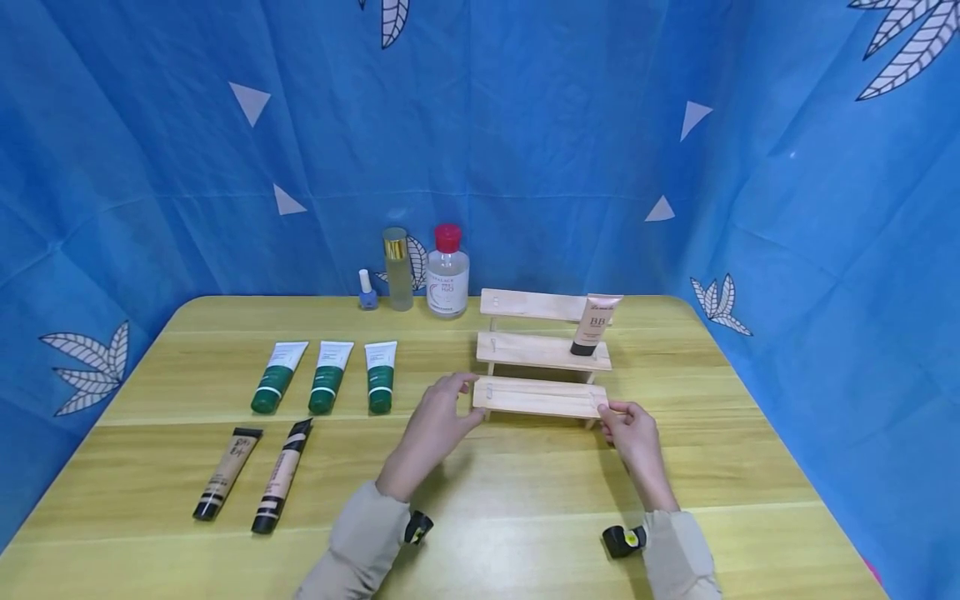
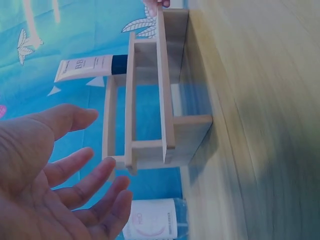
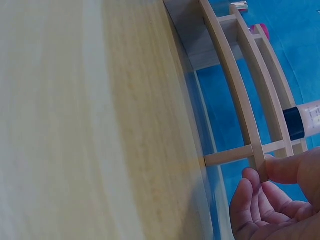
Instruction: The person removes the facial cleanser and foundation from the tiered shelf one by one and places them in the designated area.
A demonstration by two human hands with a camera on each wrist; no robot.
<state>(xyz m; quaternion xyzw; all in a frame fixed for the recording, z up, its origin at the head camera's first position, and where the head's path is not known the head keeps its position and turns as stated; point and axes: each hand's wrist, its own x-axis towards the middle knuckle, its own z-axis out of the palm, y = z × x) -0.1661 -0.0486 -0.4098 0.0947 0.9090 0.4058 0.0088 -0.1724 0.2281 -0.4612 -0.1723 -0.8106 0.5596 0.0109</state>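
A three-tier wooden display rack (image 1: pixel 538 397) stands on the table. One BB cream tube (image 1: pixel 596 323) is upright on the right side of its middle tier, dark cap down. My right hand (image 1: pixel 632 433) pinches the right end of the lowest tier between thumb and fingers, as the right wrist view shows. At the opposite end is my left hand (image 1: pixel 435 429), its fingers spread and loosely bent. In the left wrist view a gap shows between the left hand (image 2: pixel 65 170) and the rack (image 2: pixel 167 90).
Behind stand a red-capped bottle (image 1: pixel 447 279), a gold-collared bottle (image 1: pixel 398 271) and a blue nail polish (image 1: pixel 367 292). Three green-and-white tubes (image 1: pixel 327 379) lie left of the rack. Nearer are a beige tube (image 1: pixel 228 475) and a pink-and-black tube (image 1: pixel 282 477). A blue curtain (image 1: pixel 525 125) hangs behind the table.
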